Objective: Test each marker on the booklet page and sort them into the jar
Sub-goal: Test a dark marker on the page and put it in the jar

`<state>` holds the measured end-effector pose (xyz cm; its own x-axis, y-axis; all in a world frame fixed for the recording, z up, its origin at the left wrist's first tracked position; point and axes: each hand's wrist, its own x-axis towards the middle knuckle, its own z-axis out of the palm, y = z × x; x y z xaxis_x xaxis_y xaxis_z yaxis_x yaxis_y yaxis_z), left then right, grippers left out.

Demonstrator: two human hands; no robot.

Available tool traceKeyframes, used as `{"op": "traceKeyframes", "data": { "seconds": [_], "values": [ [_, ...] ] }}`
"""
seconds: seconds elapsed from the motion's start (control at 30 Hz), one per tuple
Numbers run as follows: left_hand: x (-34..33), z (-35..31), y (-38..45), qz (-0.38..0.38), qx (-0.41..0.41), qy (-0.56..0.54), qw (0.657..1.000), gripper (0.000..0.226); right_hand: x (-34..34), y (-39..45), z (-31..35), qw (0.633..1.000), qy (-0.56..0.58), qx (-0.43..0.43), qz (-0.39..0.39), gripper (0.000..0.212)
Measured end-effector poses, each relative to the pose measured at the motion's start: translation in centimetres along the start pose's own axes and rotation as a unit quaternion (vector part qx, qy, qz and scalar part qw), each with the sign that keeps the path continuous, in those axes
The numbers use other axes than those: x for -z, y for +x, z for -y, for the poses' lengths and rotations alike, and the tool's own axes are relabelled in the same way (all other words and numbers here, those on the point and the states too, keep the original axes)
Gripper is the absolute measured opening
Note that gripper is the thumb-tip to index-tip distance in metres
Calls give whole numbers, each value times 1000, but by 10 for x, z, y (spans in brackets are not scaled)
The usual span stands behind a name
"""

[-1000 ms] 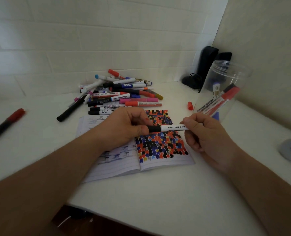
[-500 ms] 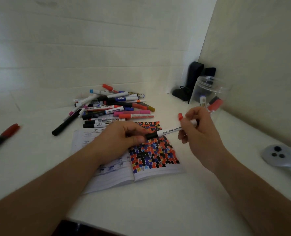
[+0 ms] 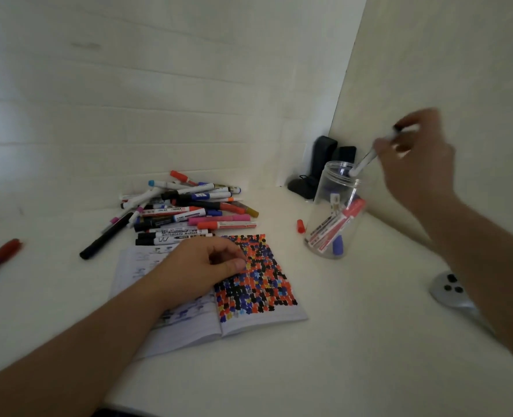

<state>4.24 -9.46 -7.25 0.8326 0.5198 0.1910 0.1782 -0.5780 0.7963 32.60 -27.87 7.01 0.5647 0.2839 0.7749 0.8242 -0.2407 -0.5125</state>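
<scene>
White-barrelled black-capped marker [image 3: 369, 156] is hanging tail-down over the clear plastic jar [image 3: 333, 212], right hand [image 3: 414, 158] pinching its cap end to drop it in, while the left hand [image 3: 201, 266] is resting loosely curled, holding nothing, pinning the scribbled paper booklet [image 3: 249, 314] flat.

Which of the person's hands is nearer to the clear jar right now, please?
The right. The right hand hovers just above and right of the jar, lowering a white marker into its mouth. The left hand rests on the booklet, well left of the jar.
</scene>
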Motion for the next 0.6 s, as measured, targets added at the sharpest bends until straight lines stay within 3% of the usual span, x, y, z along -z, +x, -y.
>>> {"op": "traceKeyframes", "data": {
  "seconds": [0.13,0.37,0.6],
  "values": [
    [0,0,-2,4,4,2,1000,7,-32,-25,-15,985,-125,51,111,14],
    [-1,1,-1,-1,6,6,1000,4,-47,-35,-22,968,-196,84,135,21],
    [-2,4,2,2,0,22,1000,4,-49,-30,-26,957,-239,75,147,42]
  ]
}}
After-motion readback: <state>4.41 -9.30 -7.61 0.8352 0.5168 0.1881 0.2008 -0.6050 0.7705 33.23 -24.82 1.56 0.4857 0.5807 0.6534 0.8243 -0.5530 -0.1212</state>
